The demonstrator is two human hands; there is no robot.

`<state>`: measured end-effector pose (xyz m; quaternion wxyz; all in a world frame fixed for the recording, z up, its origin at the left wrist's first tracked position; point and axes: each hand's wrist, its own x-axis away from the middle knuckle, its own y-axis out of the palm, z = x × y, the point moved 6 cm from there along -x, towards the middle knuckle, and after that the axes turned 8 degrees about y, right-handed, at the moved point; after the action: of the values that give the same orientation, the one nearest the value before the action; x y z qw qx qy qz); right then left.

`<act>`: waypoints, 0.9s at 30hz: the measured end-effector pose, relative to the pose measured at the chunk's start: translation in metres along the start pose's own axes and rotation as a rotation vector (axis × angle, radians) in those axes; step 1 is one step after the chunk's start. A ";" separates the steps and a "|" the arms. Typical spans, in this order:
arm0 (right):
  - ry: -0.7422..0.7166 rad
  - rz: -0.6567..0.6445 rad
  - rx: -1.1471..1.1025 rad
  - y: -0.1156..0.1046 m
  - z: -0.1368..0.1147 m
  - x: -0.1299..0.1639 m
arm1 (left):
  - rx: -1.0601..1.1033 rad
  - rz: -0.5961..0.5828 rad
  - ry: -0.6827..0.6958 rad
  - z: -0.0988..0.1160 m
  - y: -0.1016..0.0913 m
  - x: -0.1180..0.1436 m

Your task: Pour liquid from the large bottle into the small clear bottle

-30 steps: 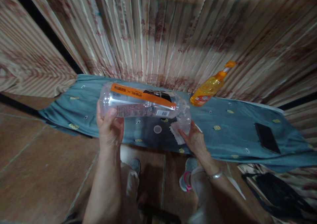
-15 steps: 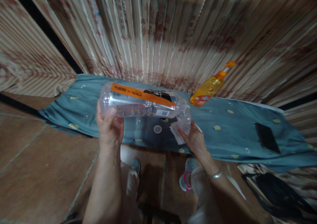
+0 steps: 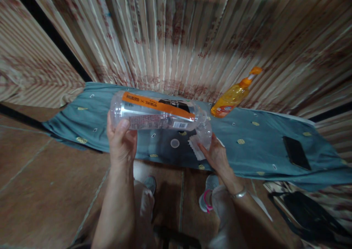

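A large clear plastic bottle with an orange, black and silver label lies almost level in the air. Its base end is gripped by my left hand, the thumb over the near side. The neck points right and tips slightly down, meeting a small clear plastic container. My right hand is closed around that container from the right. Under it lies a white scallop-edged cloth or tissue. A round translucent cap rests on the tablecloth between my hands. Whether liquid is flowing cannot be made out.
Behind the small container, a yellow bottle with an orange pump top stands near the table's far edge. A black phone lies at the right on the blue-green patterned tablecloth. Striped curtains hang behind; a dark bag sits lower right.
Hardly anything differs. The large bottle and both hands have shifted very slightly left; both hands keep their hold.
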<state>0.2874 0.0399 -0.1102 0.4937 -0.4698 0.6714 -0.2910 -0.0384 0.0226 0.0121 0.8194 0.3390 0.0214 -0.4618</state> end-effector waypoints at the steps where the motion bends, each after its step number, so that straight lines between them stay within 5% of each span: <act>1: 0.001 -0.001 -0.004 0.000 0.000 0.000 | 0.010 0.008 -0.003 0.000 0.000 0.000; 27: 0.026 -0.009 -0.030 -0.001 0.000 0.000 | 0.075 0.043 0.006 0.000 -0.001 0.000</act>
<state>0.2882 0.0393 -0.1095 0.4763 -0.4765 0.6800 -0.2892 -0.0388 0.0221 0.0115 0.8158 0.3713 -0.0007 -0.4435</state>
